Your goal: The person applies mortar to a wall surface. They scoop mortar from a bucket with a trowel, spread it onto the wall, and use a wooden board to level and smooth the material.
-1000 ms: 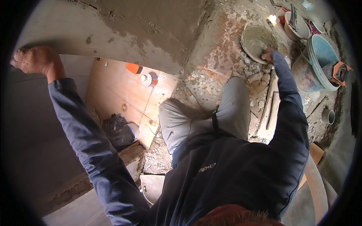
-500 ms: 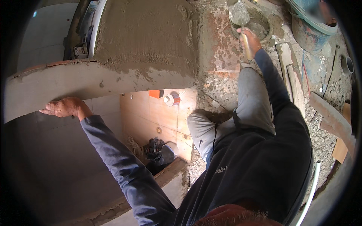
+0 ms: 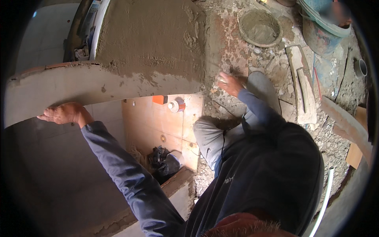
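Note:
A broad layer of wet grey mortar (image 3: pixel 150 35) covers a raised surface, faced along its near side by a long pale panel (image 3: pixel 138 83) with mortar smears. My left hand (image 3: pixel 65 113) grips the panel's lower edge at the far left, part of its fingers hidden against it. My right hand (image 3: pixel 230 84) hovers by the mortar's right border, above a rough, spattered strip of floor, its fingers stretched out and seemingly empty. Beyond it stands a round bowl of mortar (image 3: pixel 260 28). A yellowish handle (image 3: pixel 262 3) shows at the top edge behind the bowl; what it belongs to is cut off.
A greenish bucket (image 3: pixel 321 33) stands at the back right. Mortar-crusted wood pieces (image 3: pixel 302 85) lie right of my knee. Below the panel is a deep recess with an orange-and-white can (image 3: pixel 176 105) and a dark bag (image 3: pixel 160 158). A white pipe (image 3: pixel 325 201) lies lower right.
My right hand has let go of the trowel it held over the bowl and has come down and left to the mortar's border. My left hand stays at the panel edge.

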`<state>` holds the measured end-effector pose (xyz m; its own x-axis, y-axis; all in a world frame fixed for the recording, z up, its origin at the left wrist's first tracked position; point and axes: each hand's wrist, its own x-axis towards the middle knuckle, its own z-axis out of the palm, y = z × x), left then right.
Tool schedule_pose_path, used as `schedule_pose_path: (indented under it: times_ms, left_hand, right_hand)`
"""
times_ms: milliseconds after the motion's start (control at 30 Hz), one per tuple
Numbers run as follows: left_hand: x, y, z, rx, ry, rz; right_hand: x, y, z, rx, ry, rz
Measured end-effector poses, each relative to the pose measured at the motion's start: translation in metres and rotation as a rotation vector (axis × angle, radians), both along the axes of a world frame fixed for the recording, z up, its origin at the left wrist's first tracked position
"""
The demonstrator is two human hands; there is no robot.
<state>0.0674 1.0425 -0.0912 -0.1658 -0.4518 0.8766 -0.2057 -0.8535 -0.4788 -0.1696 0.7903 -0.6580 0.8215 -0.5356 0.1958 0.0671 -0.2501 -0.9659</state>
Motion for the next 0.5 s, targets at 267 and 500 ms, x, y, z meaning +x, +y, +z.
schedule_pose_path:
  times_ms: [267,500]
  left_hand:
    - [-0.017,-0.001,0.003,-0.166,0.170,-0.255]
    - [-0.026,-0.015,0.003,-0.379,0.295,-0.448]
  right_hand:
    - [-0.037,-0.238,0.091,-0.524,0.972,-0.157]
    - [-0.018,-0.333,0.079,0.112,0.806,0.052]
